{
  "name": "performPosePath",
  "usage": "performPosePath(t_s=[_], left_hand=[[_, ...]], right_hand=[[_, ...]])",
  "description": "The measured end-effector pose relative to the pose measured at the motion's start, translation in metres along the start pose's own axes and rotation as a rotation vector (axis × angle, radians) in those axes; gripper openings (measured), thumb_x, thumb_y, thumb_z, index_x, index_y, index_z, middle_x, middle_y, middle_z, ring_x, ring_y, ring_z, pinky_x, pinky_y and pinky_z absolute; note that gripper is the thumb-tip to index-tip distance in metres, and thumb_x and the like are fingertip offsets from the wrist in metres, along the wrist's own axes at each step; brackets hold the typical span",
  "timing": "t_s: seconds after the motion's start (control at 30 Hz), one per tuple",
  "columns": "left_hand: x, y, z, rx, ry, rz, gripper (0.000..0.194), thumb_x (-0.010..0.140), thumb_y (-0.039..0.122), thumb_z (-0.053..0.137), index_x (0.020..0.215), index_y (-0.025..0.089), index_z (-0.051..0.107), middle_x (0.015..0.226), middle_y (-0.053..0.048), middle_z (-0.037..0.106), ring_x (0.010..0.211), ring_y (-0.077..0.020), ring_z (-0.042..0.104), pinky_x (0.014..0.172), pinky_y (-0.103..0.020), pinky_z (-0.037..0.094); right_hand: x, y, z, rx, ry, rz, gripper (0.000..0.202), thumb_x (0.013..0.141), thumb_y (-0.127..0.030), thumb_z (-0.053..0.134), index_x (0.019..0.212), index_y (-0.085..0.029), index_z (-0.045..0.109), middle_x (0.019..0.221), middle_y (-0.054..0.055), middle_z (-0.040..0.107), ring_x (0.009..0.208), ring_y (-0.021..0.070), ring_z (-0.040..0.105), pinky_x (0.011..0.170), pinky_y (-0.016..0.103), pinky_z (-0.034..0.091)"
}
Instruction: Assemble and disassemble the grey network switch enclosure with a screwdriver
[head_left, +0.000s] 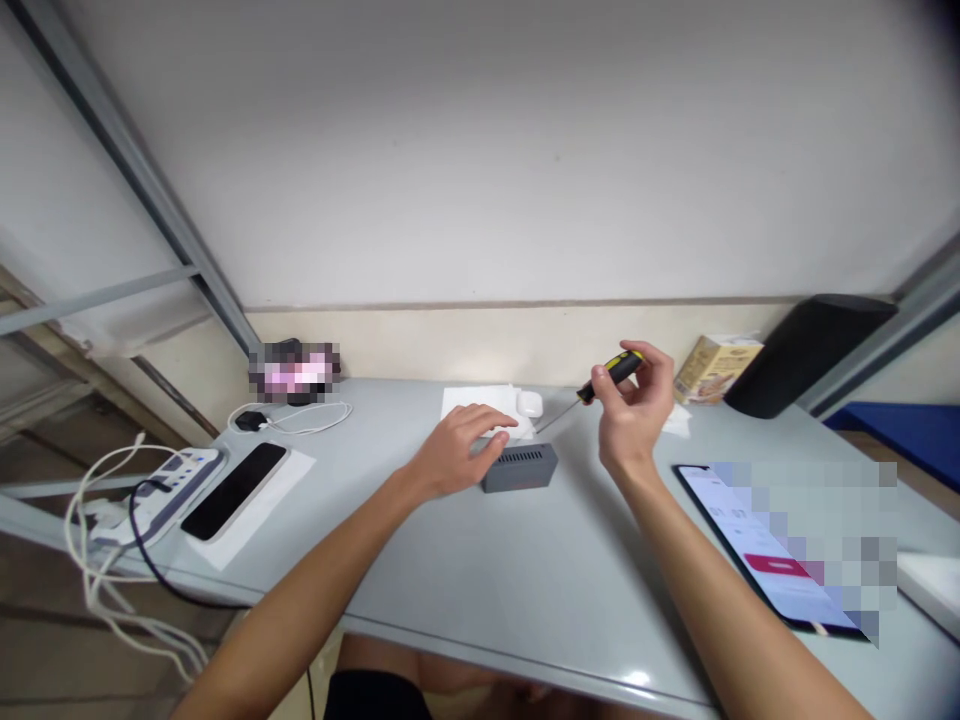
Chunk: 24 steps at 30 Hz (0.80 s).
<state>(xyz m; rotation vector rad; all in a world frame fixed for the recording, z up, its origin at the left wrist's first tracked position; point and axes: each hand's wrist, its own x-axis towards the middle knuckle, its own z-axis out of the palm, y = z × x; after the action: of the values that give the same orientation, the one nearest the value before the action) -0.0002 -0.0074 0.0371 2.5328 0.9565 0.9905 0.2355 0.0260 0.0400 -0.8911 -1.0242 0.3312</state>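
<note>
A dark grey box (520,470) with a row of slots along its top stands on the grey table (480,570). My left hand (463,450) rests at the left end of the box, thumb and fingers apart, with nothing seen held in it. My right hand (636,405) is raised to the right of the box, its fingers around the black and yellow handle of a screwdriver (616,369). The thin shaft slants down to the left, and its tip is just above the right end of the box; contact cannot be made out.
Behind the box lie white paper (480,398) and a white case (529,403). To the left are a phone (236,490), a power strip (169,490) and cables. At right are a tablet (757,540), a carton (716,368) and a black cylinder (806,350).
</note>
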Motion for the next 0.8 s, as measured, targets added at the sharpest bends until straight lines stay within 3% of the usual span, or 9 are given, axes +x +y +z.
performPosePath(t_s=[0.13,0.33,0.6,0.8], left_hand=[[-0.004,0.013,0.013,0.031,-0.063,0.055,0.028,0.108,0.032,0.050,0.128,0.023,0.067,0.127,-0.008,0.075,0.116,-0.0225,0.069,0.102,-0.040,0.049],[-0.008,0.012,0.030,0.103,-0.090,0.085,0.030,0.107,0.027,0.047,0.129,0.023,0.068,0.127,-0.008,0.076,0.115,-0.0228,0.071,0.097,-0.040,0.051],[-0.007,0.014,0.028,0.130,-0.068,0.119,0.029,0.099,0.017,0.048,0.117,0.021,0.070,0.114,-0.008,0.078,0.104,-0.0220,0.071,0.092,-0.039,0.051],[-0.008,0.013,0.029,0.152,-0.063,0.117,0.034,0.097,0.016,0.050,0.125,0.021,0.069,0.114,-0.009,0.075,0.100,-0.0226,0.069,0.091,-0.039,0.051]], right_hand=[[0.000,-0.002,-0.001,0.028,-0.018,-0.037,0.046,0.080,-0.048,0.080,0.115,-0.028,0.058,0.101,0.002,0.049,0.072,0.0142,0.050,0.061,0.031,0.052],[-0.001,-0.005,-0.001,0.004,-0.043,-0.065,0.046,0.080,-0.052,0.079,0.114,-0.028,0.059,0.098,0.002,0.049,0.068,0.0142,0.048,0.058,0.032,0.049],[-0.006,-0.004,0.000,-0.008,-0.076,-0.071,0.044,0.081,-0.048,0.079,0.114,-0.027,0.061,0.100,0.002,0.052,0.069,0.0144,0.050,0.060,0.032,0.048],[-0.009,-0.003,0.001,-0.046,-0.088,-0.078,0.043,0.081,-0.050,0.078,0.114,-0.027,0.061,0.105,0.003,0.056,0.074,0.0156,0.052,0.065,0.032,0.049]])
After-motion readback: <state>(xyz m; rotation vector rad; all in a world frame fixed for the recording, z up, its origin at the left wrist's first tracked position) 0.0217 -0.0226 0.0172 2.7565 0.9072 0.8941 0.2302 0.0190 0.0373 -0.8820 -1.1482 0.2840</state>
